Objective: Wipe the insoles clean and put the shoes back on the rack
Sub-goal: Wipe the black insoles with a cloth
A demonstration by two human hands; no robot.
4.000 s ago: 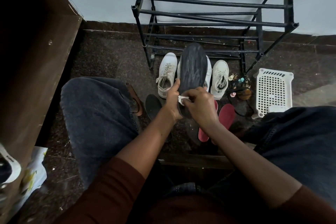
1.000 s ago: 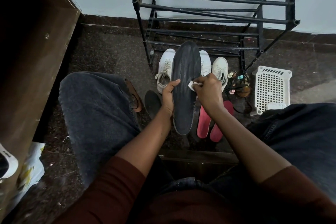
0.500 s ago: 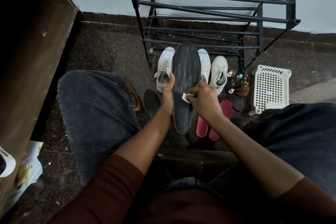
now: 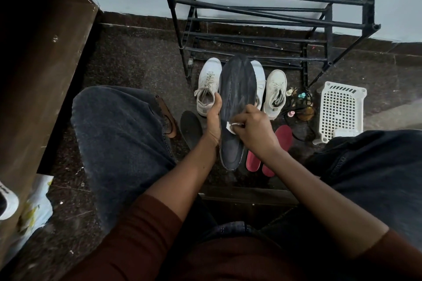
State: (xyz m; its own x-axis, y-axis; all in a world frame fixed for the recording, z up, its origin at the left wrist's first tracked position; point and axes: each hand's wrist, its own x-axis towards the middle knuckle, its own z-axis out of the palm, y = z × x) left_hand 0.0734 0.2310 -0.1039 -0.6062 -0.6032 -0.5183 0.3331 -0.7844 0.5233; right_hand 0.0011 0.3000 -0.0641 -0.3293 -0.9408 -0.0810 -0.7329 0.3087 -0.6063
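One white shoe [image 4: 259, 80] mostly hidden behind grey insole [image 4: 237, 89].

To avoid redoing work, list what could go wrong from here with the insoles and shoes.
1. The left hand grips the long dark grey insole by one edge; the right hand pressing the small white wipe may bend or drop it.
2. The two red insoles and the black oval insole lie on the speckled dark floor and may pick up grit.
3. The small bottles beside the white lace-up sneaker could be knocked when shoes are lifted.
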